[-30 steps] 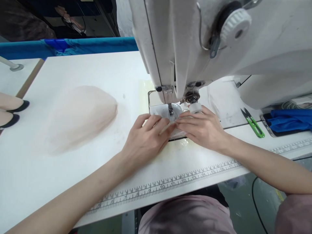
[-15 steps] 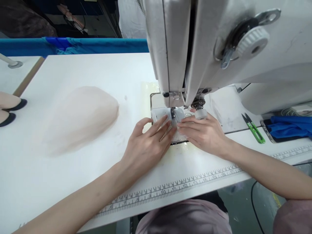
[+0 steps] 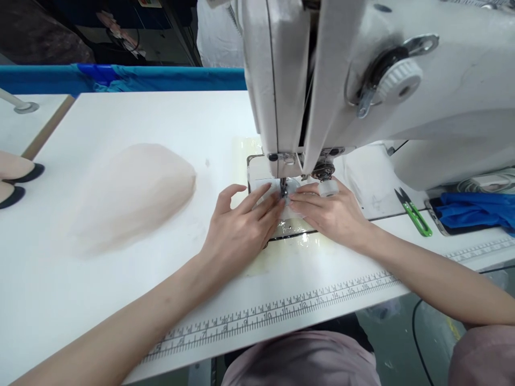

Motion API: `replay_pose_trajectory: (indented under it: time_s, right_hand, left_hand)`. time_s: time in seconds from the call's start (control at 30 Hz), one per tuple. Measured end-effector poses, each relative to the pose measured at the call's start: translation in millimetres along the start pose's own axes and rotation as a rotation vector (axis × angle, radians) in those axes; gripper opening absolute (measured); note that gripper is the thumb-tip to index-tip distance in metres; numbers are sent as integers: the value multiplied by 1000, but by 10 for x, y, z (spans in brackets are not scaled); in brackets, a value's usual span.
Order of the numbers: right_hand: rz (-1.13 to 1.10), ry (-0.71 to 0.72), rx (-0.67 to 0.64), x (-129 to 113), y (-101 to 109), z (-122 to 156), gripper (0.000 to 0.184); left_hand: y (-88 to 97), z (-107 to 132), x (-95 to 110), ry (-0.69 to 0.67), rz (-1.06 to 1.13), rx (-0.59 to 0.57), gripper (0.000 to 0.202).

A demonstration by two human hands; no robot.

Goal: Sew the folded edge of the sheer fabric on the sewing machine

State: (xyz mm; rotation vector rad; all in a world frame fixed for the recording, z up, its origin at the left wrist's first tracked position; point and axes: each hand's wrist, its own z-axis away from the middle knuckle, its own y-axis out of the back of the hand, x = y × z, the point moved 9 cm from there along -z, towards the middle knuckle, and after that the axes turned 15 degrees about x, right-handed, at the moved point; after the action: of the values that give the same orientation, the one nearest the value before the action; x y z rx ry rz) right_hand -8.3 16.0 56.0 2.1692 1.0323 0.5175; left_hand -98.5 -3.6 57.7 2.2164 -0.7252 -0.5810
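Observation:
Under the needle and presser foot of a white sewing machine lies a small piece of sheer whitish fabric, mostly covered by my fingers. My left hand rests left of the foot, fingers stretched out and apart, fingertips pressing down beside it. On the other side, my right hand has its fingers together at the fabric's edge, close to the needle. Its thumb is hard to make out. The fingertips of both hands nearly meet in front of the foot.
A sheer beige fabric piece lies on the white table at left. Green thread snips, a phone and blue cloth lie at right. A ruler strip runs along the front edge. Beige pieces with black tips sit far left.
Both hands have shifted slightly towards the needle, away from me. The view has turned a little, so the machine parts and snips appear farther left.

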Motion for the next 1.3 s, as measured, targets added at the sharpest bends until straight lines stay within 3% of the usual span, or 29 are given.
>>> replay_pose_trajectory:
  time_s: [0.33,0.53,0.8,1.3]
  right_hand:
    - [83,74,47,-43,24,12,24]
    - [58,65,40,-35,12,16,24]
    - [-21,-17,-29,31,-53,4,28]
    - [61,29,-20,17,-66,-1,25]
  left_hand:
    - [49,-5,25,-13,15,74,24]
    - [-2,-10,-21,43,68,25,26]
    - [-18,-36,-65,67,105,49,25]
    - [-50,-48,-101,106,125,19,27]
